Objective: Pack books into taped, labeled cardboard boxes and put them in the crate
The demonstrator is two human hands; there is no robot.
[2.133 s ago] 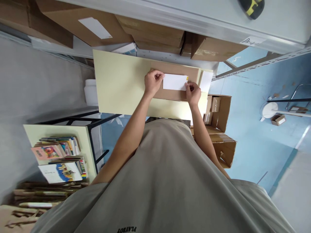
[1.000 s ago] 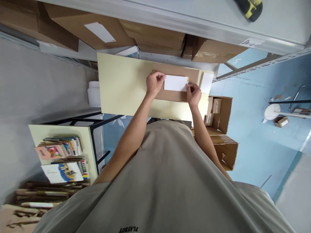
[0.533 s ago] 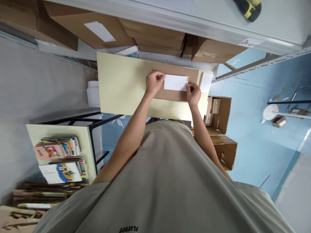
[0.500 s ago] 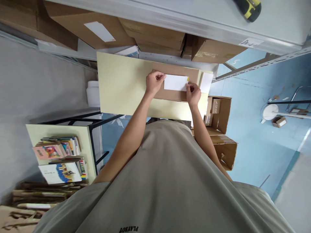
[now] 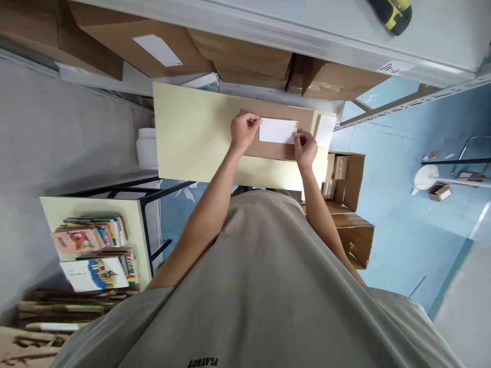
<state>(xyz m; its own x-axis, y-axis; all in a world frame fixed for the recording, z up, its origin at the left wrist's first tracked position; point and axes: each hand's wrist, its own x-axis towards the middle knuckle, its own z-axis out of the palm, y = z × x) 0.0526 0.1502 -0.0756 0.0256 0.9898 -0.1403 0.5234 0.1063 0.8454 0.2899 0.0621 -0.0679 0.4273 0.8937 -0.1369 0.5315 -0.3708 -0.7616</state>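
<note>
A white label (image 5: 276, 131) with a small yellow mark at its upper right corner lies against the top of a flat cardboard box (image 5: 270, 151). My left hand (image 5: 244, 131) pinches the label's left edge near its upper corner, fingers closed. At the right edge, lower down, my right hand (image 5: 306, 147) grips it between thumb and fingertips. Beneath the box is a pale yellow tabletop (image 5: 195, 133). Right of the box sits a white sheet or stack of labels (image 5: 326, 130); which of the two I cannot tell.
Cardboard boxes (image 5: 249, 51) fill the shelf behind the table. A screwdriver-like yellow and black handle (image 5: 395, 15) rests on the upper shelf (image 5: 330, 30). Open cartons (image 5: 355, 184) stand at the right. To the left are a white tub (image 5: 147, 148) and stacked books (image 5: 94, 273).
Almost nothing differs. Both hands keep their hold on the label in the same place; the view has shifted very slightly.
</note>
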